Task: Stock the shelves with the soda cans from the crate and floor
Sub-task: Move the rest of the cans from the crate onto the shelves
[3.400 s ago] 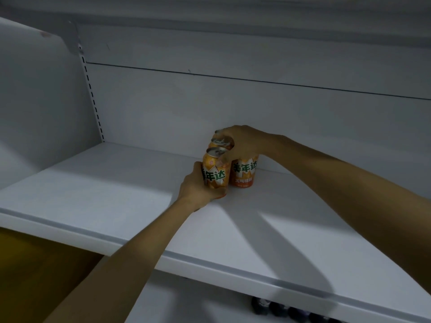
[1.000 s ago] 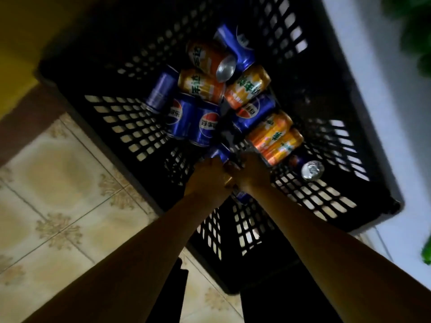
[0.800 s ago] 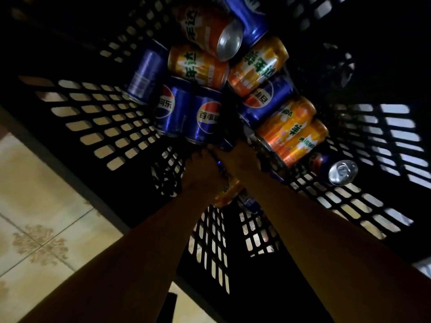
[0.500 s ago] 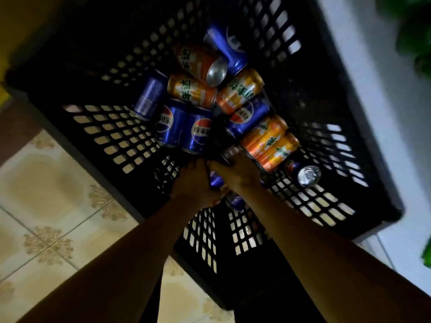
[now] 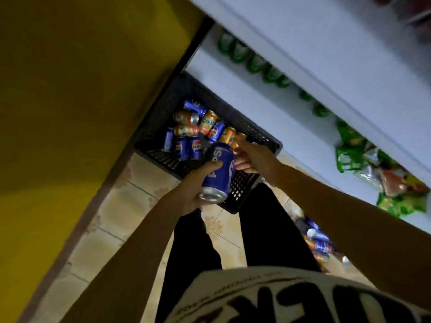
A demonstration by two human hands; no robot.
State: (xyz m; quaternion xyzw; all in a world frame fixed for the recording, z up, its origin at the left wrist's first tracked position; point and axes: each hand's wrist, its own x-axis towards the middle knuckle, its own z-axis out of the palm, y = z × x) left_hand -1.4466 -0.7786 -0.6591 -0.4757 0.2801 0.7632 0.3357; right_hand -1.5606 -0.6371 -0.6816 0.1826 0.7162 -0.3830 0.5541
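Soda cans are mostly unstocked, as far as this view shows. Nearest, the left hand has its fingers and thumb curled round a blue aluminium Pepsi can, held tilted in the air above the near corner of the black perforated plastic crate. Just beyond it, the right hand is curled, with a bit of orange showing at its fingertips; whether it grips an orange can I cannot tell for certain. To the right on the beige tiled floor, a blurred cluster of loose blue and orange cans lies waiting. Farther off, inside the crate, a heap of about a dozen blue and orange cans lies on its side. Beyond that, the white metal shelving carries a row of green bottles and green snack bags, but none of these cans in sight. My judgement: only a small part is done, and both crate and floor remain to be emptied.
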